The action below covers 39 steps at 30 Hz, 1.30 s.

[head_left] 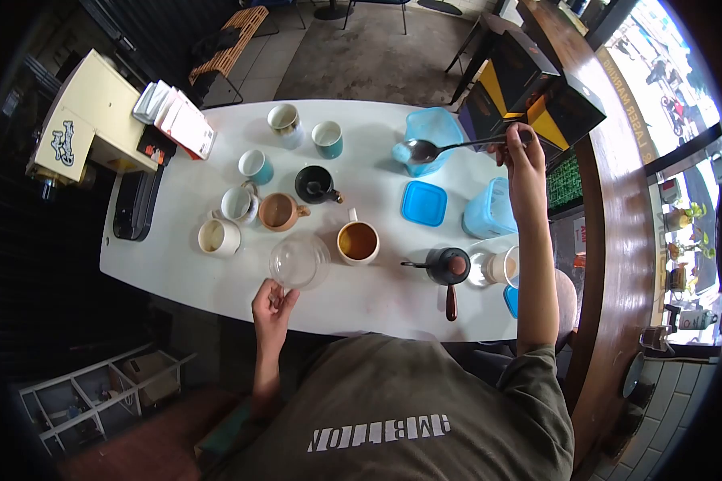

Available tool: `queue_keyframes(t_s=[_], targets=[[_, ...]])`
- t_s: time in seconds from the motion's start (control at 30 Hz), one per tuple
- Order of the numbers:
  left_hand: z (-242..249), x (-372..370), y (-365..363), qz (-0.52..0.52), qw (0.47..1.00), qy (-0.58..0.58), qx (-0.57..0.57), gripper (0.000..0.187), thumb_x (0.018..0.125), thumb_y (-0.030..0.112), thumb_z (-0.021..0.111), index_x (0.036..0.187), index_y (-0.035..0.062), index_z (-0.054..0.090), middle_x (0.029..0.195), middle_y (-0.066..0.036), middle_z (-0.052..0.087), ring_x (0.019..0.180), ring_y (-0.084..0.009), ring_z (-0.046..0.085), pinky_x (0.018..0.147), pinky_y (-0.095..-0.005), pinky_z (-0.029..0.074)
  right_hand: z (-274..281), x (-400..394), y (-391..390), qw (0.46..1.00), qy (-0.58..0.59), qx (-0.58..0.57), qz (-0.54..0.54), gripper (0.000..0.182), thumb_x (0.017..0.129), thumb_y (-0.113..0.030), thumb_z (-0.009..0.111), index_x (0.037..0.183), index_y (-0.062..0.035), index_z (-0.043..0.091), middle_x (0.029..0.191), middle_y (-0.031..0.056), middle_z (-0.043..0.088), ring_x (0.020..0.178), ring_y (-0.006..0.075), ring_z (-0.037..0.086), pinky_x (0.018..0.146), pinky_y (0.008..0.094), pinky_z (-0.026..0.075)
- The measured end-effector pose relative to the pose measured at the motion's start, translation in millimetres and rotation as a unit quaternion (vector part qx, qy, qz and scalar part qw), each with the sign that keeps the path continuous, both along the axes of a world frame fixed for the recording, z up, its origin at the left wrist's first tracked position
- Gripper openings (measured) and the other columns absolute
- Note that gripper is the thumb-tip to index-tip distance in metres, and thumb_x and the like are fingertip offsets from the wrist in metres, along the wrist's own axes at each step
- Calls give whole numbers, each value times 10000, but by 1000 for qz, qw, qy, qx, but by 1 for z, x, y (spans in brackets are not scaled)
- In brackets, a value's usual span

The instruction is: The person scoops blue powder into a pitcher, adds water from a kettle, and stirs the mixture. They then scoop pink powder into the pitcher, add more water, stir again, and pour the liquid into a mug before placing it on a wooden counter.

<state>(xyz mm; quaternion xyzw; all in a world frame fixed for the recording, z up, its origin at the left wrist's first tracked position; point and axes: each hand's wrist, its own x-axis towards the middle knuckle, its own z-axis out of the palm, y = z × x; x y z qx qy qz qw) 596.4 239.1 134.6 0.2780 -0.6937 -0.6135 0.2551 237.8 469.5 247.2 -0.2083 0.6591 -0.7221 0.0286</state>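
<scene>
My right hand (523,160) is raised, its fingers closed on the dark handle of a spoon (423,151). The spoon's bowl hangs over a translucent blue container (437,122), and what it carries is not clear. Low at the table's front, my left hand (273,309) pinches the edge of a clear glass bowl (297,260). Right of the glass bowl stands a white mug (358,243) with amber-brown liquid in it. A square blue lid (423,204) lies flat near the container.
Several cups and mugs cluster on the left, among them a brown mug (279,212) and a black one (314,184). A black long-spouted kettle (448,266) and a second blue container (492,210) stand on the right. Black-and-yellow boxes (529,88) rise behind my right hand.
</scene>
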Motion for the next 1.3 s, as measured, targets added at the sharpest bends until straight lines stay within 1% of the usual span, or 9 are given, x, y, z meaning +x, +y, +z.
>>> queue_keyframes(t_s=[0.37,0.57,0.73,0.87,0.97,1.03,1.17,1.2,1.3], targets=[[50,-39,1,-52,990,0,-131,287,864,145,751,800,17,503,666,2,464,565,-75,362,499,-239,310,38,113,-36,993,49,47,94,179,1041,-215,470,1052,-39,497,797,40,599,774,105,553,755,252,421],[48,-48,7,-67,974,-1,-215,282,826,135,782,809,27,522,664,-15,499,544,-106,392,493,-264,357,48,153,-41,958,203,138,147,167,861,82,560,989,-2,493,841,118,620,800,234,642,773,327,479],[48,-47,5,-75,972,6,-225,293,814,140,792,799,29,521,662,-18,492,545,-116,404,491,-270,364,42,162,-44,781,540,197,244,337,689,-93,652,1022,-97,597,915,58,593,798,233,569,719,347,455],[48,-44,6,-71,972,20,-223,309,783,135,813,789,31,523,664,-20,495,575,-125,453,474,-272,373,56,163,-41,782,567,140,218,348,670,-128,670,1009,-141,595,902,66,600,810,228,598,669,336,460],[48,-41,5,-70,964,40,-254,317,758,121,828,782,33,525,665,-21,498,614,-128,484,463,-271,375,77,157,-24,810,534,145,193,211,627,-163,696,761,-62,568,868,113,634,773,270,593,647,348,473],[47,-38,5,-67,965,37,-252,317,749,108,831,775,32,524,666,-19,499,625,-132,486,466,-272,377,87,151,-9,858,477,109,156,267,750,-150,702,627,-49,488,862,142,648,756,276,591,630,375,485],[43,-35,5,-59,959,47,-273,327,716,77,840,755,33,518,656,-12,492,633,-149,480,492,-283,383,84,130,0,909,417,1,-14,315,1014,-269,472,928,33,489,891,203,627,718,242,570,664,357,503],[42,-35,4,-60,958,47,-275,327,716,77,840,755,33,518,656,-12,492,633,-149,480,492,-283,383,82,119,-3,907,418,-21,-47,235,1021,-190,470,1043,44,474,894,180,606,723,197,579,690,316,532],[42,-35,3,-77,941,61,-325,339,697,66,847,744,38,512,644,-11,478,623,-163,463,514,-298,380,75,85,-2,932,317,86,-152,171,1002,-130,524,978,36,492,858,149,614,752,208,671,663,283,522]])
